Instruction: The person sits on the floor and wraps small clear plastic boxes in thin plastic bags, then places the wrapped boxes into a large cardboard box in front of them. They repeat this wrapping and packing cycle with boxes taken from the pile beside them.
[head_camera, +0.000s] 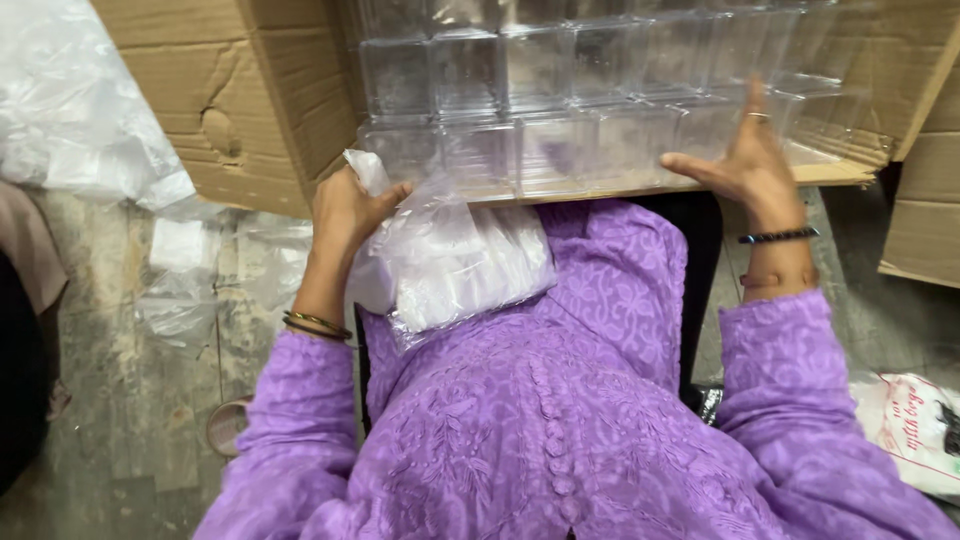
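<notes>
A cardboard box (250, 100) lies on its side in front of me, filled with stacked clear plastic containers (560, 90). My left hand (345, 210) grips the top of a clear plastic bag (450, 260) of white pieces that rests on my lap against my purple garment. My right hand (745, 165) is spread open, fingers up, pressed against the front of the lower row of clear containers at the box's right side. Bangles circle both wrists.
Crumpled clear plastic sheeting (70, 100) lies at the left on the grey stone floor (130, 400). Another cardboard box (925, 220) stands at the right. A white printed bag (915, 425) lies at lower right.
</notes>
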